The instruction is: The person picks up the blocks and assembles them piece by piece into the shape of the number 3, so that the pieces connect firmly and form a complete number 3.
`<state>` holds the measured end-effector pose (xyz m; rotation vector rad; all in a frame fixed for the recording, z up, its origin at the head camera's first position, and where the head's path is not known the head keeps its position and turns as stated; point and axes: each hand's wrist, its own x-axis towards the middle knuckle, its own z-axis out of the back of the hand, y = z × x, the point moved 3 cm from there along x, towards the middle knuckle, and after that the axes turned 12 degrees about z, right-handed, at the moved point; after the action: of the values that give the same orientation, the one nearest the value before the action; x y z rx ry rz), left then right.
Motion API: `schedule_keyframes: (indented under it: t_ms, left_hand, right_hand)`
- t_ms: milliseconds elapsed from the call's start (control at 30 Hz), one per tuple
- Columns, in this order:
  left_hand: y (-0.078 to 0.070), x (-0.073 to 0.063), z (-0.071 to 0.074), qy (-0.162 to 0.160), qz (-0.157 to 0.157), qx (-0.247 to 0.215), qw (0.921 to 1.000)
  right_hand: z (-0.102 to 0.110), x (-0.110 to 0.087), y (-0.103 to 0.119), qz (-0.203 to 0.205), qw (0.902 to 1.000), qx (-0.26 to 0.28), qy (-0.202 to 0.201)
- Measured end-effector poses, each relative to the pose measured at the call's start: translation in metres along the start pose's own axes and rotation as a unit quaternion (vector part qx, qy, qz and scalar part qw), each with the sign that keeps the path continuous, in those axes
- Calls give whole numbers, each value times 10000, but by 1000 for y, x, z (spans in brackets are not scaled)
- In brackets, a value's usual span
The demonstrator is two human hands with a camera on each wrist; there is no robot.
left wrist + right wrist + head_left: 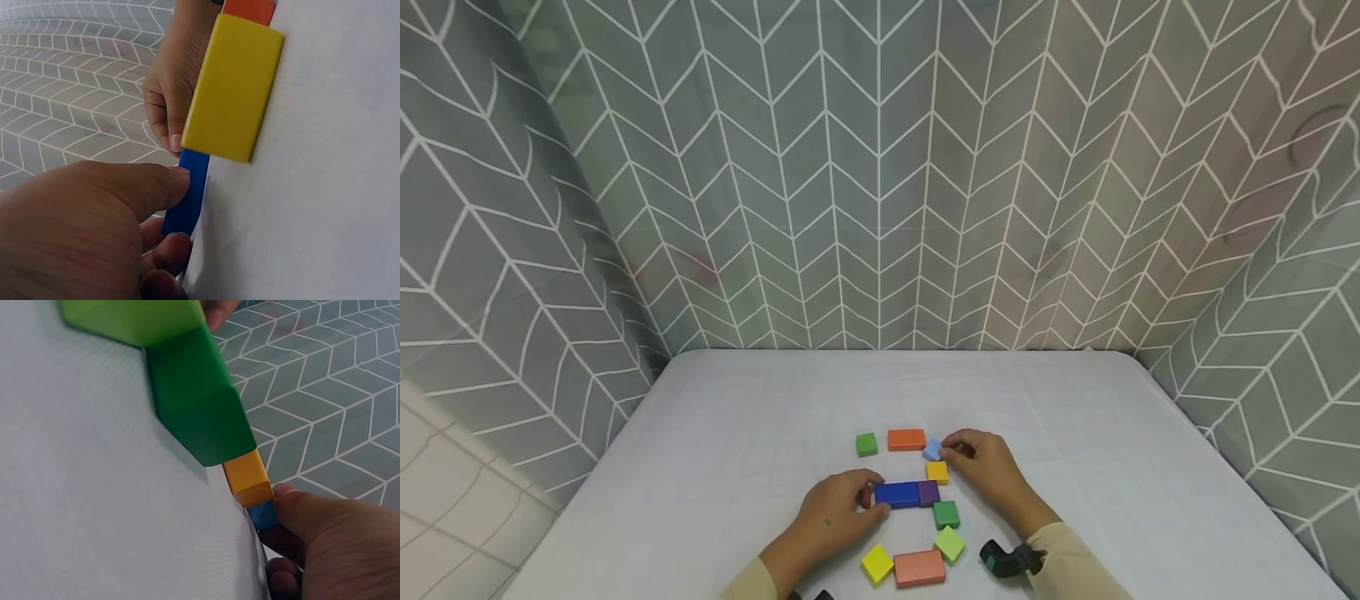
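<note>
In the head view my left hand (835, 512) grips the left end of a long dark blue block (897, 495) lying on the white cloth. In the left wrist view the thumb is on the blue block's (190, 194) near face, with fingers curled beneath. A small purple block (928, 493) touches its right end. My right hand (988, 471) pinches a small light blue block (932, 450), tilted, between an orange-red block (906, 440) and a yellow-orange block (937, 472). The right wrist view has the thumb against this blue block (264, 514).
A green block (867, 444) lies at the far left of the group. Nearer me are a dark green block (947, 514), a lime block (950, 545), a salmon block (919, 569) and a yellow block (877, 565). Patterned curtains (880, 183) surround the white table (737, 417).
</note>
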<state>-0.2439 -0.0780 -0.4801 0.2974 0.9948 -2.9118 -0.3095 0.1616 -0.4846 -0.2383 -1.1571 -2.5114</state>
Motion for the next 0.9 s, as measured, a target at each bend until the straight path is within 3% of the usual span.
schedule_keyframes:
  t_ms: [533, 900]
  left_hand:
    - [-2, 0, 0, -8, -108, 74, 9999]
    - [0, 1, 4, 159, -172, -279, 9993]
  right_hand:
    - [1, -1, 1, -6, 10000, -22, -72]
    - [-1, 0, 0, 22, 10000, -57, -40]
